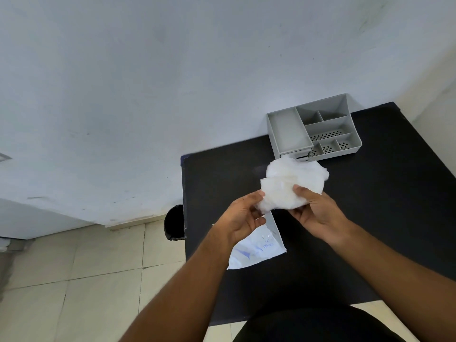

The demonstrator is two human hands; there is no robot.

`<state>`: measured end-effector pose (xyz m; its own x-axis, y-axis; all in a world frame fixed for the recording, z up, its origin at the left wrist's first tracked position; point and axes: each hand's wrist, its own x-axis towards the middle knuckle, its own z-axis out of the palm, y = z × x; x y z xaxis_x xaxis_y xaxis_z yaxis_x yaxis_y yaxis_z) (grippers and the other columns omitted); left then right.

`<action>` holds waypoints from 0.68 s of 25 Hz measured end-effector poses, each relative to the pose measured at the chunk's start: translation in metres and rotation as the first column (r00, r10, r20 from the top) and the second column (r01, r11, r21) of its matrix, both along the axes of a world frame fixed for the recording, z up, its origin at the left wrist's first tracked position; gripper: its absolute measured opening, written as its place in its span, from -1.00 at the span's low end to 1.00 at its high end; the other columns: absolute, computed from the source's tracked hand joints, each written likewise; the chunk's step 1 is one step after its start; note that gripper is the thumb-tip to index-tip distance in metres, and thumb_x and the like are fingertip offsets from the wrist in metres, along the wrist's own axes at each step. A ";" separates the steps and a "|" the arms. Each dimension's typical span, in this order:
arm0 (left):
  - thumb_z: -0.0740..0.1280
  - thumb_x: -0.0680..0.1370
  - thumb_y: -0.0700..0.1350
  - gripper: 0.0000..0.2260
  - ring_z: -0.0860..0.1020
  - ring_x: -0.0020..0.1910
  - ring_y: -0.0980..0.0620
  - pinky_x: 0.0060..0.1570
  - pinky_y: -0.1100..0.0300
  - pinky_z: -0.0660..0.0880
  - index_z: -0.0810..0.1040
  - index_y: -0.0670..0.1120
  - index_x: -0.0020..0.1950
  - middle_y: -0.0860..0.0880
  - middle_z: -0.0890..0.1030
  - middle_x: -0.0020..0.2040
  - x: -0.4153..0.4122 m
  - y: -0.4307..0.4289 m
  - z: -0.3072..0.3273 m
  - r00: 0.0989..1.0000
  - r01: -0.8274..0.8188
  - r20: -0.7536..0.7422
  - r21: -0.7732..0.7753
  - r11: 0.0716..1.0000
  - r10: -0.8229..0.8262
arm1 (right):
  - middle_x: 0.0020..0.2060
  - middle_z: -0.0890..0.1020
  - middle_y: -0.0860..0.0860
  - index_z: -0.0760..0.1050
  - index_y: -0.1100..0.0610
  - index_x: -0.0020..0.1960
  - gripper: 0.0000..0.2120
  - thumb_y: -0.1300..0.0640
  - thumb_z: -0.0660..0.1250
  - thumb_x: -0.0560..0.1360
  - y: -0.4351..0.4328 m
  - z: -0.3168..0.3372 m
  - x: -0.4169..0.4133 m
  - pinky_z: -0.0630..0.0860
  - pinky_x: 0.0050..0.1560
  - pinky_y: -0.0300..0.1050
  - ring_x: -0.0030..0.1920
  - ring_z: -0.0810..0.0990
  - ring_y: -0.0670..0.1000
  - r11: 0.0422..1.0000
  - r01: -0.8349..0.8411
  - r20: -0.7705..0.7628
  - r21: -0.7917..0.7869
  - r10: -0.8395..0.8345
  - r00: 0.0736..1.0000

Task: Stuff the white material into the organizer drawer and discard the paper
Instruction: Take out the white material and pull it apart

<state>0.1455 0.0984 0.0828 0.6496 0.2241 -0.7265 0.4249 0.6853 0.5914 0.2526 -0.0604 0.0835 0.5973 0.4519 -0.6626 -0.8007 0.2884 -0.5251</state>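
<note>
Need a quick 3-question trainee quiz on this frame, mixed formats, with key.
1. True or false: the fluffy white cotton-like material is already inside the grey plastic compartment organizer.
2. Which hand grips the white material?
A. left hand only
B. right hand only
C. both
3. Fill in: the white-and-blue printed paper wrapper lies on the black ____, and a black waste bin stands on the floor beside it.

Key: 1 false; 2 C; 3 table.
</note>
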 end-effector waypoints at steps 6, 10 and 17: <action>0.36 0.57 0.21 -0.63 0.60 0.08 -0.02 0.20 -0.08 0.39 0.66 -0.07 0.11 -0.04 0.67 0.03 0.004 0.001 0.009 0.992 0.095 -0.091 0.090 0.991 -0.087 | 0.17 0.68 0.18 0.49 0.19 0.33 -0.59 0.25 0.42 0.48 -0.005 0.004 0.001 0.68 0.02 0.08 0.17 0.67 0.20 0.991 -0.136 -0.113 0.007 0.136 0.984; 0.43 0.58 -0.03 -0.74 0.65 0.08 -0.13 -0.03 0.00 0.59 0.62 -0.16 0.17 -0.14 0.70 0.05 0.013 -0.001 0.011 0.986 -0.012 -0.162 0.090 0.996 0.027 | 0.15 0.68 0.20 0.48 0.26 0.29 -0.61 0.18 0.43 0.51 -0.002 0.006 -0.002 0.67 -0.02 0.09 0.09 0.70 0.18 0.936 -0.316 -0.095 -0.156 0.304 0.948; 0.31 0.63 -0.20 -0.90 0.64 -0.28 -0.04 -0.43 0.16 0.57 0.61 -0.19 0.02 -0.14 0.67 -0.20 0.024 0.006 0.012 0.940 -0.110 -0.311 0.112 0.988 0.140 | 0.47 0.15 -0.27 0.21 -0.32 0.48 -0.26 -0.06 0.52 0.43 -0.018 0.011 -0.005 0.17 0.44 -0.11 0.47 0.14 -0.19 0.608 -0.501 0.521 -0.616 0.792 0.320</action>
<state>0.1691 0.1039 0.0948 0.3518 0.3636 -0.8626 0.5150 0.6943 0.5027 0.2476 -0.0781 0.0947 0.4973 0.7898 -0.3589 0.0219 -0.4250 -0.9049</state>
